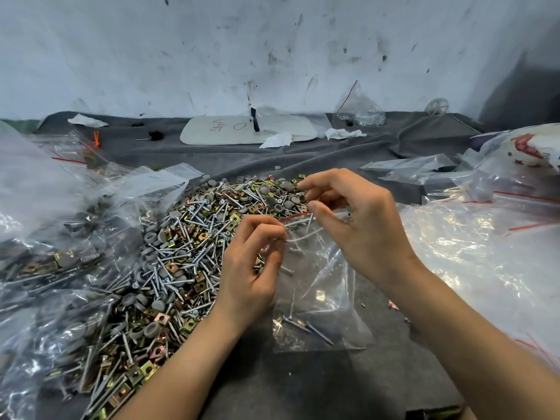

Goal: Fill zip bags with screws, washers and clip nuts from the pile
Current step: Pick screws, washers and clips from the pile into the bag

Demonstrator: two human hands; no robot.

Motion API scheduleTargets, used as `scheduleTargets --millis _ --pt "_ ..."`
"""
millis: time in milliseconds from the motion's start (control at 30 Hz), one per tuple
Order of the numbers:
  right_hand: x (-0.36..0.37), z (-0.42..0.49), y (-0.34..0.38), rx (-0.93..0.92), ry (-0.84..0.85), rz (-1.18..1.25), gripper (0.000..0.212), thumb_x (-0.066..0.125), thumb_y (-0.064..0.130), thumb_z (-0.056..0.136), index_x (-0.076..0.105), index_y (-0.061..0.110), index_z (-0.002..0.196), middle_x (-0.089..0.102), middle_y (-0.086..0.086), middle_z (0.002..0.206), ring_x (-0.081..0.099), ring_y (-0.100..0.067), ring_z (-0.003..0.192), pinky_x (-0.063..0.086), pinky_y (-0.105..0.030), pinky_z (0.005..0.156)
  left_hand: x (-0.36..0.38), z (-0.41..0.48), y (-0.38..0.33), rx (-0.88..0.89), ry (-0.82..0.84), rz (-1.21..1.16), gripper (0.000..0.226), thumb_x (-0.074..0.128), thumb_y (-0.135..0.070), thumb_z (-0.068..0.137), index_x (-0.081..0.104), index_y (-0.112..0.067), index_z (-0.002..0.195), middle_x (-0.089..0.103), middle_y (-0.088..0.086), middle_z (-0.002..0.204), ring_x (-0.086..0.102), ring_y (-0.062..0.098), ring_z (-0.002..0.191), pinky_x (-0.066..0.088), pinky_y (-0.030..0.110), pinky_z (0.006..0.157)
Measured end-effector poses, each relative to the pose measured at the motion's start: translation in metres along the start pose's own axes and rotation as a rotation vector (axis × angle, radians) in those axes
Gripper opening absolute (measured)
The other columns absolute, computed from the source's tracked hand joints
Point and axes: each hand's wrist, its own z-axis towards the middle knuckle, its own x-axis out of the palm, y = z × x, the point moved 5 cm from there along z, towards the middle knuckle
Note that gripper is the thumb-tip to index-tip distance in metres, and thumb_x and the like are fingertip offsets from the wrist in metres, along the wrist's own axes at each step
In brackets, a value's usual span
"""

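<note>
A big pile point(188, 237) of screws, grey washers and brass clip nuts covers the dark cloth at centre left. Just right of it hangs a clear zip bag point(318, 298) with a red strip at its mouth; a few screws and a clip nut lie in its bottom. My left hand point(254, 265) pinches the near left edge of the bag's mouth with curled fingers. My right hand point(354, 219) pinches the far right edge of the mouth, thumb and fingers bent, above the pile's right end.
Filled zip bags point(51, 268) are heaped at the left. Empty clear bags point(485, 237) lie at the right. At the back stand a white board point(248, 130), crumpled paper point(277, 140) and a bag of small parts point(360, 112) against the stained wall.
</note>
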Motion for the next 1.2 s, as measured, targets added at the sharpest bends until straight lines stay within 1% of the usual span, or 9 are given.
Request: scheduleTargets --millis 100,233,500,633,733,833,900,1067,1200 --pt "-0.004 0.000 0.001 0.002 -0.086 0.013 0.021 0.066 -0.004 0.083 0.067 0.007 0.101 0.064 -0.004 0.086 0.062 -0.013 0.078 0.050 -0.018 0.073 0.000 0.000 -0.001 0.022 0.018 -0.021 0.015 0.049 -0.013 0.087 0.063 -0.007 0.091 0.057 0.007 0.101 0.056 0.012 0.095 0.043 0.017 0.080" --pt "-0.010 0.001 0.000 0.010 -0.171 -0.014 0.017 0.066 -0.004 0.083 0.066 0.007 0.097 0.064 -0.005 0.085 0.060 -0.009 0.076 0.051 -0.018 0.073 0.002 0.001 -0.001 0.022 0.056 -0.089 0.014 0.049 -0.014 0.083 0.059 -0.019 0.092 0.056 0.008 0.106 0.057 0.018 0.100 0.048 0.028 0.082" --pt "0.001 -0.001 0.005 -0.021 0.028 -0.105 0.022 0.070 0.004 0.082 0.067 0.010 0.102 0.068 0.002 0.085 0.062 -0.020 0.088 0.052 -0.038 0.078 -0.001 0.001 -0.001 0.002 0.018 -0.100 0.012 0.050 -0.015 0.086 0.059 -0.019 0.093 0.058 0.009 0.106 0.058 0.019 0.099 0.047 0.028 0.082" --pt "-0.006 0.001 -0.004 0.026 -0.065 -0.053 0.016 0.068 0.006 0.085 0.068 0.010 0.100 0.069 0.002 0.088 0.064 -0.015 0.088 0.049 -0.025 0.080 -0.004 0.001 0.000 -0.016 -0.024 -0.095 0.012 0.049 -0.015 0.086 0.060 -0.014 0.090 0.058 0.008 0.104 0.057 0.015 0.101 0.045 0.024 0.085" --pt "-0.007 0.001 -0.029 0.224 -0.095 0.016 0.010 0.065 0.010 0.088 0.068 0.014 0.097 0.068 0.005 0.085 0.063 -0.002 0.081 0.047 -0.011 0.072 -0.005 0.002 0.001 -0.035 -0.054 -0.067 0.014 0.048 -0.017 0.088 0.060 -0.012 0.090 0.057 0.006 0.102 0.057 0.015 0.099 0.046 0.023 0.083" --pt "0.006 -0.006 -0.065 0.541 0.010 0.184 0.014 0.058 0.022 0.093 0.070 0.015 0.092 0.069 0.004 0.083 0.064 -0.008 0.079 0.049 -0.018 0.069 -0.009 0.002 0.003 -0.057 -0.111 -0.069 0.015 0.044 -0.017 0.086 0.058 -0.011 0.086 0.054 0.005 0.096 0.053 0.007 0.088 0.045 0.016 0.075" --pt "0.016 -0.015 -0.080 0.683 0.094 0.240 0.013 0.058 0.019 0.093 0.069 0.018 0.085 0.070 -0.003 0.084 0.066 -0.018 0.082 0.052 -0.029 0.074 -0.013 0.001 0.005 -0.092 -0.168 -0.101 0.011 0.042 -0.019 0.084 0.052 -0.020 0.083 0.052 0.003 0.092 0.051 0.010 0.082 0.045 0.023 0.069" --pt "0.054 -0.042 -0.075 0.657 0.609 -0.024 0.005 0.072 0.022 0.082 0.067 0.024 0.081 0.068 0.004 0.088 0.066 -0.014 0.083 0.052 -0.030 0.079 -0.018 0.001 0.011 -0.151 -0.255 -0.153 0.013 0.041 -0.019 0.084 0.051 -0.028 0.084 0.050 0.010 0.088 0.050 0.032 0.079 0.047 0.056 0.070" --pt "0.077 -0.039 -0.064 0.490 0.660 -0.321 0.022 0.063 0.020 0.087 0.065 0.008 0.105 0.064 -0.012 0.104 0.062 -0.029 0.096 0.051 -0.037 0.085 -0.019 0.002 0.014 -0.164 -0.248 -0.125 0.011 0.042 -0.020 0.085 0.051 -0.025 0.084 0.051 0.009 0.088 0.050 0.032 0.080 0.047 0.060 0.072"
